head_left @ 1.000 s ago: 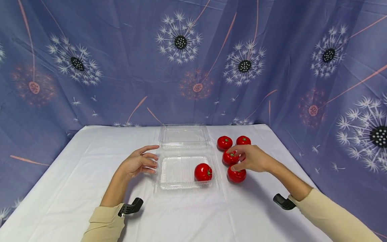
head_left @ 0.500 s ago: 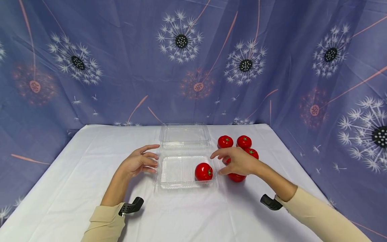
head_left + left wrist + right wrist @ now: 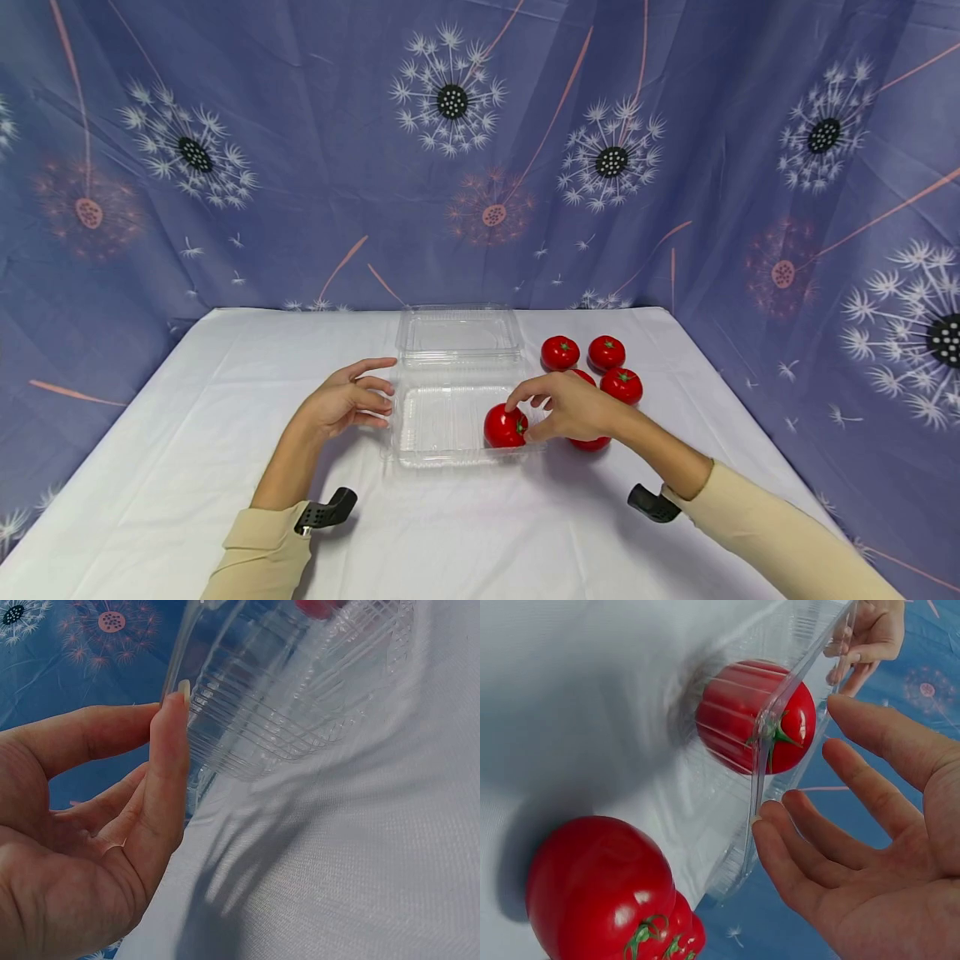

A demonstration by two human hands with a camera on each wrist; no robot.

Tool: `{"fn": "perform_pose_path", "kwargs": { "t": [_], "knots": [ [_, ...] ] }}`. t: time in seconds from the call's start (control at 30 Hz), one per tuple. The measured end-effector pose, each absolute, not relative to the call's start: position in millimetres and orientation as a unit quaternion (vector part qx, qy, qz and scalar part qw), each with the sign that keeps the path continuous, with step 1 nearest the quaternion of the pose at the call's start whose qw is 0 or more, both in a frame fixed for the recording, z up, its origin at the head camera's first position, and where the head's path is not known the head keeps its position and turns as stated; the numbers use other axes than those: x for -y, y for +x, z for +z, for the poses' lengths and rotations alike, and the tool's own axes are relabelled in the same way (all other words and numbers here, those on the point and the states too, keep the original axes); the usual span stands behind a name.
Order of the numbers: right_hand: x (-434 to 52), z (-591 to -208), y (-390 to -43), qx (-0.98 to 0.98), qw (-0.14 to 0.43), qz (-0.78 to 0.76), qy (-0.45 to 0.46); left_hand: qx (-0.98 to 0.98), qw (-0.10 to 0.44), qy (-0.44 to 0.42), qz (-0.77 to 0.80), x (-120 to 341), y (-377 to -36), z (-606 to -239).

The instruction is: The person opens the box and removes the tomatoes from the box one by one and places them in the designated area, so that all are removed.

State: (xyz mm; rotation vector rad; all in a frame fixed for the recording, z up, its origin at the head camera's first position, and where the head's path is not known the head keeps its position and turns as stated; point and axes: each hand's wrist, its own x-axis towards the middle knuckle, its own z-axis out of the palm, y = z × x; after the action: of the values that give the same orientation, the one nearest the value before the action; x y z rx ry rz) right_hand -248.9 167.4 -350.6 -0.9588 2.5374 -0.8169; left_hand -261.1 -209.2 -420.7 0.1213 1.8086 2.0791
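Tomato (image 3: 504, 426) sat in the lower right corner of the clear clamshell tray (image 3: 438, 429), mid-frame in the head view, hinged lid (image 3: 456, 334) folded back flat behind it on the white tabletop (image 3: 187, 467). Right hand (image 3: 572, 406) reached in over the tray's right wall, fingertips (image 3: 512, 406) on or just above the tomato's top and thumb low at its side; contact hard to confirm. In the right wrist view the fingers (image 3: 870, 795) were spread and relaxed, nothing pinched, so the grip was open, palm beside the tray rim with the tomato (image 3: 754, 715) seen through the plastic. Left hand (image 3: 347, 402) lay at the tray's left edge, fingers straight and loose; the left wrist view showed a fingertip (image 3: 177, 697) against the ribbed wall (image 3: 247, 727), likely steadying the light tray so it wouldn't slide. That grip was open too, holding nothing. Loose tomatoes were bunched right of the tray: two at the back (image 3: 559, 352) (image 3: 606, 352), one further right (image 3: 621, 385), one partly hidden under the right hand (image 3: 590, 442), another hardly visible behind it. All sat within easy reach of the right hand. Blue dandelion-print cloth (image 3: 300, 167) hung behind the tabletop.
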Motion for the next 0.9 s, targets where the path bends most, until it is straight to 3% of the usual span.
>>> {"fn": "perform_pose_path", "kwargs": {
  "t": [0.9],
  "knots": [
    [-143,-369,-261,-0.896,0.120,-0.250,-0.346,-0.646,0.189,0.045,0.738,209,-260,-421]
  ]
}}
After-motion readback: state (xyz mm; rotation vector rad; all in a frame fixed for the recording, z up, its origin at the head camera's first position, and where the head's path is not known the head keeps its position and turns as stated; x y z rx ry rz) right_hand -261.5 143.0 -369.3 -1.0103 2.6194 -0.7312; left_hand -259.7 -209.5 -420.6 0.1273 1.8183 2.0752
